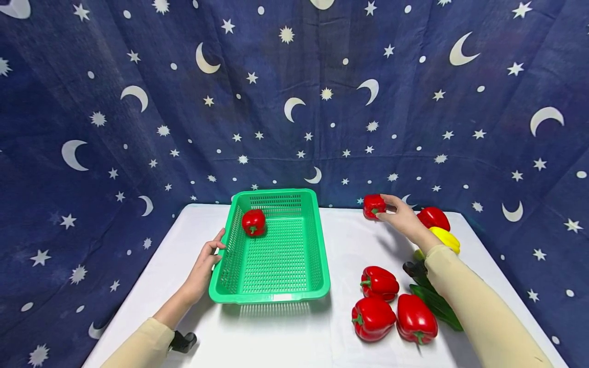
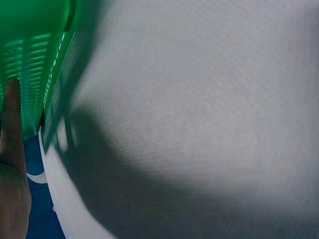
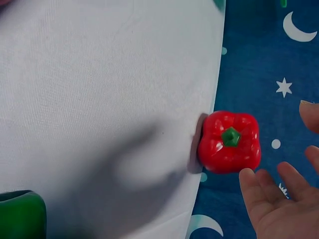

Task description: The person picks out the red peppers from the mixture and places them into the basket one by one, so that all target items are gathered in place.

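My left hand (image 1: 202, 266) is at the left side of a green plastic basket (image 1: 324, 255), its fingers touching the rim. A straight finger (image 2: 12, 119) lies against the perforated wall in the left wrist view. Inside the basket, near its back left corner, sits a red bell pepper (image 1: 253, 223). My right hand (image 1: 399, 215) reaches to another red bell pepper (image 1: 374, 206) at the table's far edge. Its fingers are spread beside that pepper (image 3: 229, 142), whose green stem faces the right wrist camera; the thumb stands apart from it.
Three red peppers (image 1: 371, 319) lie right of the basket. Beyond the right forearm are another red pepper (image 1: 434, 219), a yellow pepper (image 1: 446, 239) and a long dark green vegetable (image 1: 437, 306), partly covered by the sleeve. A blue star-patterned cloth (image 1: 294, 138) hangs behind the white table (image 1: 276, 337).
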A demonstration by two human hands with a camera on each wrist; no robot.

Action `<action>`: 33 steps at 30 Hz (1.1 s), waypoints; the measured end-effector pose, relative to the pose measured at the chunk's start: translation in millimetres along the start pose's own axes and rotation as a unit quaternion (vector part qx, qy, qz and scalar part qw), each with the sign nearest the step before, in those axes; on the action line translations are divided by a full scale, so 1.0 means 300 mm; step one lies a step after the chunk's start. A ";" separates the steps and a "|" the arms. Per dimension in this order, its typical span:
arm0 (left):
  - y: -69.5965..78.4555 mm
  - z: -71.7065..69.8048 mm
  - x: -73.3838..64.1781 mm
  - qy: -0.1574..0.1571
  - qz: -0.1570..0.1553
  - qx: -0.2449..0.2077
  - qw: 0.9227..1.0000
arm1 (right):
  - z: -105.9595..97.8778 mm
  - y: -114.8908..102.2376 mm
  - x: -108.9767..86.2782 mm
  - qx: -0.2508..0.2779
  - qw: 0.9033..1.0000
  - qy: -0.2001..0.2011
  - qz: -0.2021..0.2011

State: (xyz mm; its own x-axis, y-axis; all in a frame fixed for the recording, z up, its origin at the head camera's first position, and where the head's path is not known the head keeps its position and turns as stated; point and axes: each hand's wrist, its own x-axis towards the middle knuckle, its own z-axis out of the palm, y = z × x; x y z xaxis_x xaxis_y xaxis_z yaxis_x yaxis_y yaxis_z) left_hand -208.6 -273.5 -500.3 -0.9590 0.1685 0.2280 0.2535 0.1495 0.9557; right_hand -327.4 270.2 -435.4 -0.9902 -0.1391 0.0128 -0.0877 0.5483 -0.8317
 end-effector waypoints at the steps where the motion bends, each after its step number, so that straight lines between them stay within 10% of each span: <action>1: 0.000 0.001 0.000 0.000 0.000 0.000 1.000 | -0.002 0.004 0.002 -0.001 1.000 0.002 0.001; 33: 0.002 0.005 0.001 0.008 -0.004 0.006 1.000 | 0.012 0.109 0.117 -0.031 0.998 0.020 0.048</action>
State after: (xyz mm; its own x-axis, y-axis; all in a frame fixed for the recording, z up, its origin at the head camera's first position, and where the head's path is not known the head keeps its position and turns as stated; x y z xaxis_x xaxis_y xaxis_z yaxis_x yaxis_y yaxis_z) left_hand -208.4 -271.9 -500.0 -0.9628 0.1513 0.2239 0.2476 0.1620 0.9552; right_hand -364.8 280.3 -464.2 -0.9978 -0.0507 -0.0420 0.0025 0.6081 -0.7938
